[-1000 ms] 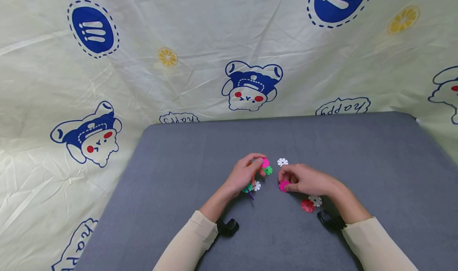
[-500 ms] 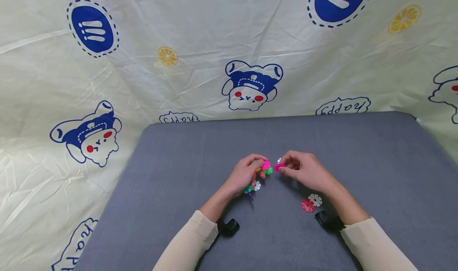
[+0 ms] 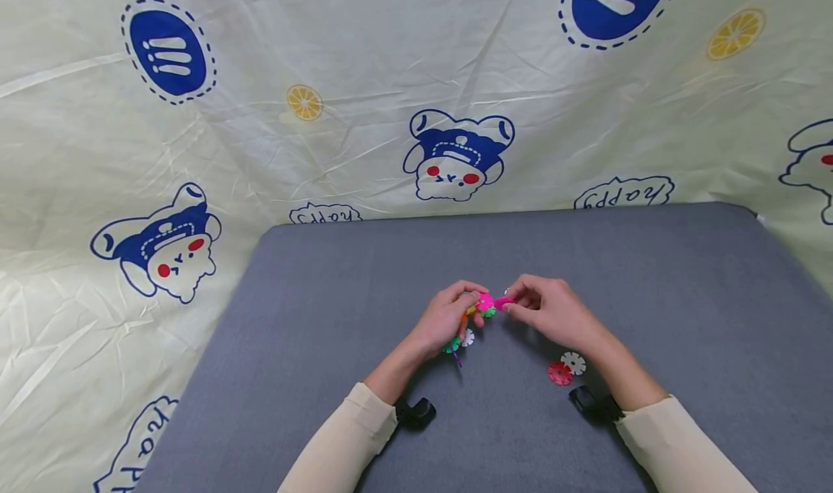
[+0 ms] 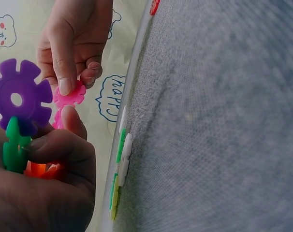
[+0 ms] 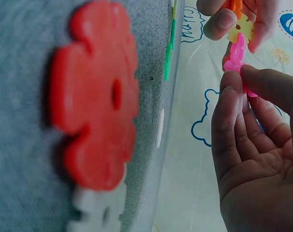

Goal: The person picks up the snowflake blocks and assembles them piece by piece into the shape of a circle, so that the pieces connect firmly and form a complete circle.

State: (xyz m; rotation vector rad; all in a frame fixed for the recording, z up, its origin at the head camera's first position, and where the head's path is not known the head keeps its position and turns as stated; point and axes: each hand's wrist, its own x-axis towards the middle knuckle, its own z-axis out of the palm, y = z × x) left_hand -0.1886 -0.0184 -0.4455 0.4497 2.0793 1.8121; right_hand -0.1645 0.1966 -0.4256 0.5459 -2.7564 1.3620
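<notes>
My left hand (image 3: 445,318) grips a chain of slotted plastic flower discs. A purple disc (image 4: 34,92) and a green disc (image 4: 15,152) stick out at its near end. Further along come orange, a yellow disc (image 5: 246,29) and a pink disc (image 5: 238,50) at the far end. Between thumb and fingers my right hand (image 3: 552,309) pinches another pink disc (image 4: 74,95). Its edge meets the chain's end pink disc, edge-on to it, above the table. My left fingers hide the middle of the chain.
On the grey table (image 3: 364,276), a red disc (image 3: 560,373) and a white disc (image 3: 573,363) lie by my right wrist. Green, white and yellow discs lie under and near my left hand, including a green disc (image 4: 120,145). A printed cloth (image 3: 364,160) hangs behind the table.
My right hand has lifted the pink disc from the table, moved it up and left, and brought it against the chain's end. The left hand has stayed nearly still.
</notes>
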